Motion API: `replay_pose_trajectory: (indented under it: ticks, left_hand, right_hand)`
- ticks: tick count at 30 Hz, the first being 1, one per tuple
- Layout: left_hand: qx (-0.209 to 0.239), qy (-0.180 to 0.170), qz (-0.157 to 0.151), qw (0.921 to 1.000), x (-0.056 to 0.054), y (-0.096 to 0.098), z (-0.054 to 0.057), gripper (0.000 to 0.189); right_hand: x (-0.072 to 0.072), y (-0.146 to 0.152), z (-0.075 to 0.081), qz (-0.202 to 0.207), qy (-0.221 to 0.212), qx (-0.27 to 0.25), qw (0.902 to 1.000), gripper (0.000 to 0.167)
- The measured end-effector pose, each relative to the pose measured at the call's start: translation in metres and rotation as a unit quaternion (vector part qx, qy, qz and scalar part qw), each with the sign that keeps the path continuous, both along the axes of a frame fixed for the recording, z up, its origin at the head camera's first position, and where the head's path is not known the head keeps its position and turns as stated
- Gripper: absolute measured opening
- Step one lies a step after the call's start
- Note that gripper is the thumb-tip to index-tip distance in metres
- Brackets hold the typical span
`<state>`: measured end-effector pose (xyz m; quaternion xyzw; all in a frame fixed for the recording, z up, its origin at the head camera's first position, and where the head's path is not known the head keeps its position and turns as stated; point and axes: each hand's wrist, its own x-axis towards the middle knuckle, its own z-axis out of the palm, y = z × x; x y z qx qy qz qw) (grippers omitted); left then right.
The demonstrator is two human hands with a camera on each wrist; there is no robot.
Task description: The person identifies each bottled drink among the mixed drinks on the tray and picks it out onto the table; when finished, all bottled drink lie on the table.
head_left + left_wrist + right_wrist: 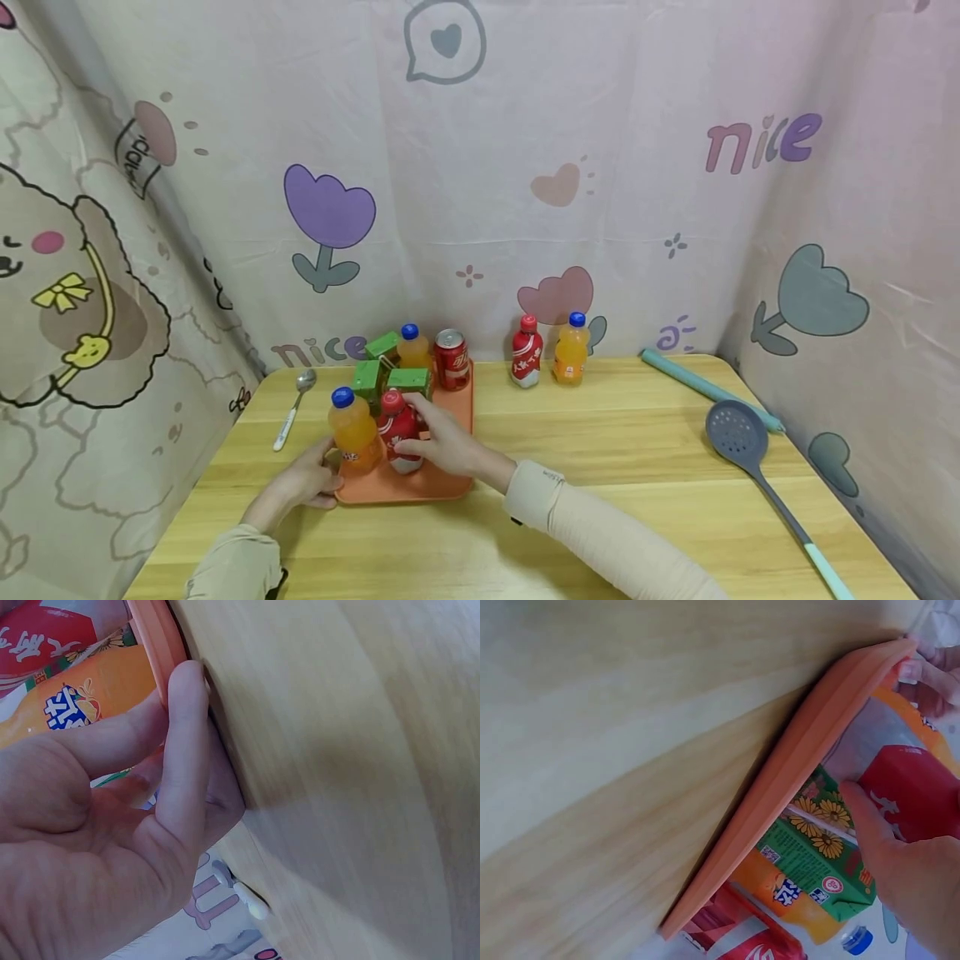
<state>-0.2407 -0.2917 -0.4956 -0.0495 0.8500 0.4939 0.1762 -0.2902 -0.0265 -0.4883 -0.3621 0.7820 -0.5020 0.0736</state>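
An orange tray [446, 487] lies on the table, loaded with drinks. At its front left corner my left hand [306, 477] holds the rim between thumb and fingers, seen close in the left wrist view. My right hand [447, 437] grips a red bottle [397, 432] with a red cap, upright over the tray's front part. Just left of it stands an orange soda bottle [354, 433] with a blue cap. Behind are several green drink cartons [410, 381], another orange soda bottle [414, 350] and a red soda can [452, 367].
Right of the tray, a red bottle [527, 357] and an orange soda bottle [572, 354] stand at the table's back. A spoon [288, 417] lies to the left. A teal stick [705, 387] and a grey slotted skimmer [738, 433] lie at the right. Curtains surround the table.
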Motion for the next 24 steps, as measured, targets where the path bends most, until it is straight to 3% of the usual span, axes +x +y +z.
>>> replay_pose_trajectory:
  ticks: [8, 14, 24]
  left_hand:
    - [-0.003, 0.004, 0.002, 1.0, 0.0, 0.001, 0.0, 0.081]
    - [-0.001, 0.002, 0.004, 1.0, 0.0, 0.001, -0.002, 0.079]
    - [-0.005, 0.007, 0.003, 1.0, 0.0, 0.001, -0.002, 0.077]
  right_hand:
    - [-0.001, 0.004, -0.002, 0.007, -0.001, -0.008, 0.9999, 0.058]
    - [-0.001, 0.011, 0.006, 0.002, -0.019, -0.032, 0.9993, 0.063]
    - [-0.001, 0.027, 0.024, -0.008, -0.093, -0.099, 0.9907, 0.067]
